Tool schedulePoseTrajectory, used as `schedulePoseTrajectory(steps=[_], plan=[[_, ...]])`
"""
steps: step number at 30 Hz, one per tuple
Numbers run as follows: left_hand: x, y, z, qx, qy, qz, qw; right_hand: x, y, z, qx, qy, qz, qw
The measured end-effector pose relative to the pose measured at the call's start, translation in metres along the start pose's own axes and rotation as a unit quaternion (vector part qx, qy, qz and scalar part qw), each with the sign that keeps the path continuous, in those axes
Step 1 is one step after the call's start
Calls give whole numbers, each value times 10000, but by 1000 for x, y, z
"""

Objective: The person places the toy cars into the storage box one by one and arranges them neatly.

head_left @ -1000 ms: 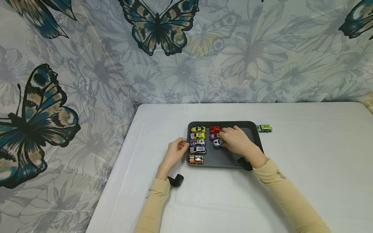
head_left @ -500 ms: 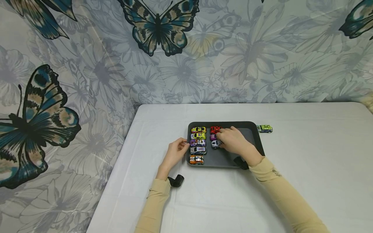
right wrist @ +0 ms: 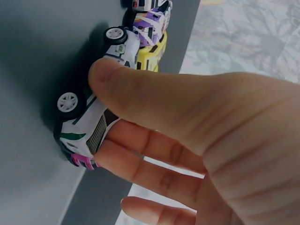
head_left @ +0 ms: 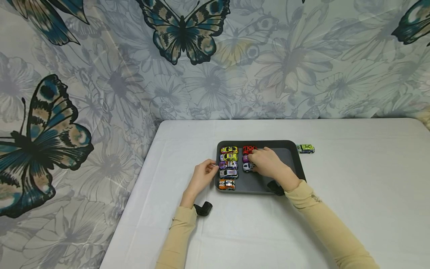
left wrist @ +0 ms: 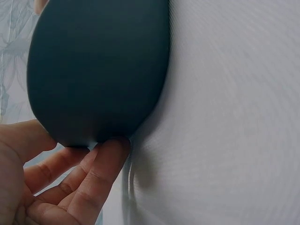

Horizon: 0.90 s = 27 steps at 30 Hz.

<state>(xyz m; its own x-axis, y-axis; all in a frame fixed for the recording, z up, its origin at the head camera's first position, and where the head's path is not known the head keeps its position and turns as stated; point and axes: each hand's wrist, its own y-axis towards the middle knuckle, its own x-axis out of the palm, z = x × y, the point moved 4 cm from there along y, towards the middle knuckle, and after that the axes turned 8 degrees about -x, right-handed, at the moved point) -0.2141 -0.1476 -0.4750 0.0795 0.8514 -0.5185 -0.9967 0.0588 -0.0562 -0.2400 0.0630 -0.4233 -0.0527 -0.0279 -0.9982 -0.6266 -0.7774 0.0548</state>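
A dark grey tray [head_left: 262, 183] lies on the white-covered table. My left hand [head_left: 201, 176] pinches the tray's left rim; the left wrist view shows thumb and fingertips at the smooth dark wall [left wrist: 101, 70]. Inside the tray, my right hand [head_left: 267, 163] holds a white toy car [right wrist: 96, 124] between thumb and fingers, its wheels facing the tray floor. Just beyond that car are a purple toy car [head_left: 245, 158] and a red toy car [head_left: 249, 149], partly covered by the hand in the head view.
Along the tray's left side several toy cars stand in a column, from a yellow one [head_left: 229, 150] at the back to an orange one [head_left: 227, 184] in front. A green toy car [head_left: 305, 148] sits on the table right of the tray. Butterfly-patterned cloth [head_left: 211, 89] hangs behind.
My right hand has shifted left and slightly toward me with the white toy car, now nearly lined up under the purple one. The left hand has stayed at the tray's rim.
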Motion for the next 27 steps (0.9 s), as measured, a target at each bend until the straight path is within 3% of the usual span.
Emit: schedulePoseTrajectory(steps=[21, 27], plan=[[0, 0, 0, -43, -35, 10, 10000, 3, 2, 3, 40, 138, -130, 9998], [-1, -1, 1, 244, -150, 28, 9996, 4, 2, 3, 52, 203, -110, 9997]])
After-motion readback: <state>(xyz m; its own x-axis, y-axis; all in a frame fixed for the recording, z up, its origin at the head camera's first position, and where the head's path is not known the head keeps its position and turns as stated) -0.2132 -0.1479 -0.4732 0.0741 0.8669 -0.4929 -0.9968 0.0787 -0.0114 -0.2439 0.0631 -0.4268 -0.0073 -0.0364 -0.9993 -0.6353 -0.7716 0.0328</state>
